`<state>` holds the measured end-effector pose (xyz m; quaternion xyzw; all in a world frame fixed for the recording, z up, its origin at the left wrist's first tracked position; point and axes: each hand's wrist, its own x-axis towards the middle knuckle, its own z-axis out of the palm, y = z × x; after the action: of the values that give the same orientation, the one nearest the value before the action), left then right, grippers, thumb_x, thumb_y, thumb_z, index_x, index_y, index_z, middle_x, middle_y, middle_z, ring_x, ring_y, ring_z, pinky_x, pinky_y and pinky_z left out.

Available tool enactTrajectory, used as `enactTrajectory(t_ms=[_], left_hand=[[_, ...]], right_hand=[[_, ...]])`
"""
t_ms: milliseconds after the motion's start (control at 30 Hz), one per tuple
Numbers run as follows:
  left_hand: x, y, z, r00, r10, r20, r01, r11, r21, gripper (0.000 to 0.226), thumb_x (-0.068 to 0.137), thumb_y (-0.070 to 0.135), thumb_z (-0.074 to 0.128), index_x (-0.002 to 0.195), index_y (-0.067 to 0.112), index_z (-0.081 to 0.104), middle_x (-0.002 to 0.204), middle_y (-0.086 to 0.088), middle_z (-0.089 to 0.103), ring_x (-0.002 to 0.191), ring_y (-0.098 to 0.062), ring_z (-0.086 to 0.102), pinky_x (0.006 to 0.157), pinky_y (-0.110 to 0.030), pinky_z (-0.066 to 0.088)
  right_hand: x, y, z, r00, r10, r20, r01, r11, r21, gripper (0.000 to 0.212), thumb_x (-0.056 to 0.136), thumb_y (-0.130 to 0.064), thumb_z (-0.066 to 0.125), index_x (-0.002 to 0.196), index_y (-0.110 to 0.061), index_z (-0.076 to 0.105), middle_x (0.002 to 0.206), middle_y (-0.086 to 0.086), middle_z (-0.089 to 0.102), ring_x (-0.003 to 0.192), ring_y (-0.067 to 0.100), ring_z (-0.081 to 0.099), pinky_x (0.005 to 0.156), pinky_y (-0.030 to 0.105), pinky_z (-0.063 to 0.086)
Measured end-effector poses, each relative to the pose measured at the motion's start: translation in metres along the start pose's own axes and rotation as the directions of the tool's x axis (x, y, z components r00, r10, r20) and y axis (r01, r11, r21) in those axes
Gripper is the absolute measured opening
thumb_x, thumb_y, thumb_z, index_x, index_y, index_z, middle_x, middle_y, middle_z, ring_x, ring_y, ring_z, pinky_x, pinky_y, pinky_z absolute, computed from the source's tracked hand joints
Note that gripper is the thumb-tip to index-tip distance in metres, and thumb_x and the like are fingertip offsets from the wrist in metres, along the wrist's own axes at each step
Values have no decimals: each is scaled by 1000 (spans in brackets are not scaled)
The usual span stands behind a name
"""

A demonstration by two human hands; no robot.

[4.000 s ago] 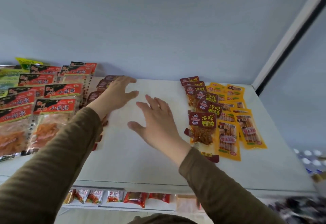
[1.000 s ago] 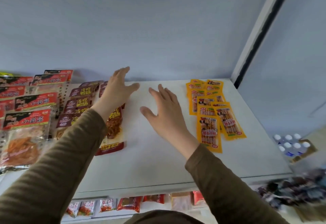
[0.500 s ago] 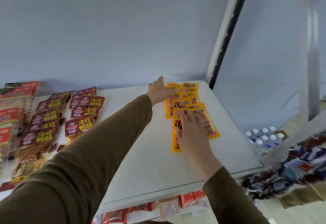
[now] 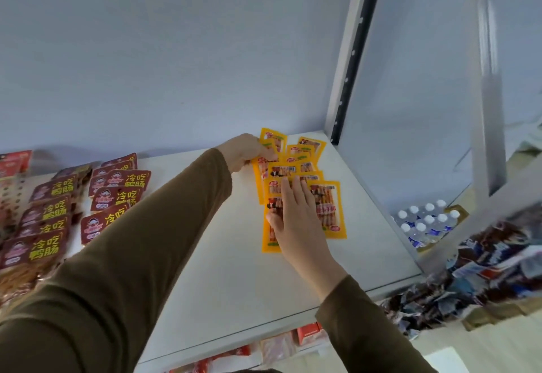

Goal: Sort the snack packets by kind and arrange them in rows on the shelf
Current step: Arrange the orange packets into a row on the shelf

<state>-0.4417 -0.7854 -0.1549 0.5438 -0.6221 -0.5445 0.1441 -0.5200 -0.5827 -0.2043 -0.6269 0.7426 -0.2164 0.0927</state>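
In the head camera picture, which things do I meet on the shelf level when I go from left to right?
Red packets → maroon packets → left hand → yellow packets → black upright → water bottles

Bare shelf (image 4: 223, 255) between maroon packets (image 4: 117, 196) and yellow packets (image 4: 331, 211) — passable; upright post (image 4: 349, 58) blocks right.

Two arms in view, both in long sleeves of one olive-brown knit fabric, plain, no print or logo seen. Left sleeve (image 4: 123, 255) fills the lower left, cloth smooth with soft folds near the elbow. Right sleeve (image 4: 366, 331) narrower, cuff ending at the wrist with a plain hem. Left hand (image 4: 245, 151) and right hand (image 4: 296, 217) bare: no gloves, rings, watch or bands visible.
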Motion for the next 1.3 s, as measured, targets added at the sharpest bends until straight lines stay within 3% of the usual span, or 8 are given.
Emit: enactTrajectory(t_ms=[67, 167, 400, 667, 867, 1100, 1200, 1300], left_hand=[[-3, -7, -6, 1000, 7, 9, -6, 998, -69, 38, 83, 12, 82, 117, 5, 69, 108, -9, 76, 100, -24, 72, 91, -36, 56], [-18, -17, -9, 997, 79, -18, -81, 976, -201, 34, 90, 17, 77, 121, 15, 63, 107, -5, 74, 96, -22, 71, 83, -36, 55], [-52, -46, -22, 974, 156, 162, -73, 902, -426, 60, 89, 2, 74, 138, 21, 45, 127, -12, 71, 112, -34, 71, 92, -53, 59], [-68, -67, -14, 984, 175, 20, -139, 843, -520, 66, 88, -11, 68, 142, 15, 40, 128, -15, 69, 112, -33, 70, 85, -46, 62], [-75, -71, -8, 977, 212, 27, -155, 793, -589, 55, 93, -4, 65, 142, 10, 45, 134, -17, 65, 114, -31, 68, 94, -43, 58], [-90, -79, -14, 969, 247, -16, -210, 783, -586, 56, 95, 2, 66, 143, 15, 41, 134, -15, 65, 119, -34, 66, 85, -48, 62], [-98, -81, -28, 977, 193, -90, -208, 776, -596, 52, 94, 2, 67, 139, 13, 42, 132, -14, 66, 114, -31, 69, 78, -43, 63], [-102, -87, -55, 978, 108, -176, -188, 819, -543, 51, 94, 2, 67, 136, 15, 42, 126, -12, 70, 108, -28, 72, 74, -40, 62]], right_hand=[[2, 0, 1, 1000, 3, 1, -3, 1000, -1, 70, 107, -42, 38, 161, -18, 1, 169, 5, 0, 155, 24, -4, 114, 28, -6], [4, -3, 3, 1000, -12, -2, 12, 1000, 10, 68, 107, -41, 36, 161, -20, 2, 169, 3, 0, 155, 24, -3, 113, 27, -3], [7, -12, 8, 992, -119, -48, 119, 993, -6, 65, 107, -39, 38, 161, -21, 7, 169, 3, 6, 155, 23, 3, 121, 33, -3], [13, -12, 11, 998, -50, -37, 57, 967, 250, 87, 100, -42, 56, 161, -23, -3, 169, -4, -5, 154, 14, -6, 119, 29, -1], [17, -13, 16, 995, -60, -77, 77, 968, 239, 87, 97, -44, 60, 161, -24, 4, 169, -6, 2, 155, 17, -1, 123, 37, 6], [23, -24, 18, 983, -79, -165, 124, 952, 280, 85, 91, -47, 67, 159, -30, 20, 163, -8, 24, 149, 16, 24, 119, 39, 28], [28, -40, 19, 996, -50, -70, 79, 849, 523, 83, 90, -35, 73, 157, -35, 25, 156, -12, 28, 136, 6, 41, 109, 34, 44], [32, -68, 24, 998, -35, 52, -13, 692, 721, 79, 90, -21, 74, 156, -24, 30, 148, -6, 29, 124, 0, 42, 106, 22, 41]])
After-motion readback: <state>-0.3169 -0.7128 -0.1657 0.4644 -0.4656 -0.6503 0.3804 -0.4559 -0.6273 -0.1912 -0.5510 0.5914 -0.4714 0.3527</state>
